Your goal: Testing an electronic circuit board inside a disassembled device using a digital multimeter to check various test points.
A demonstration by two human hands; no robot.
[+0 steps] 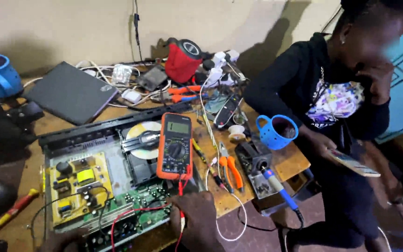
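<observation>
- Nearest the camera, our right hand point(197, 219) rests at the front edge of the opened disc player point(113, 182). Its fingers are closed together around the red probe point(181, 212), which stands upright between them over the green circuit board point(141, 200).
- Our left hand point(64, 240) shows only partly at the bottom edge, beside the player's front left corner. We cannot tell how its fingers are set.
- An orange digital multimeter point(175, 145) lies tilted on the player's disc tray, covering part of the silver disc point(144, 135). Its red test lead point(127, 214) loops across the green board toward our right hand.
- A yellow power board point(78, 186) occupies the left section of the chassis.
- On the wooden workbench point(295, 161), right of the player, lie orange-handled pliers point(232, 170), a blue-handled soldering iron point(278, 186) and a blue cup point(276, 131).
- At the rear stand a closed grey laptop point(71, 93), a red cylindrical speaker point(183, 59) and a tangle of white plugs and cables point(127, 77).
- A red-and-yellow screwdriver point(12, 210) lies at the left edge, well apart from the player.
- Another person in a dark hooded top point(304, 79) stands at the right, holding a phone point(353, 163) in one hand.
</observation>
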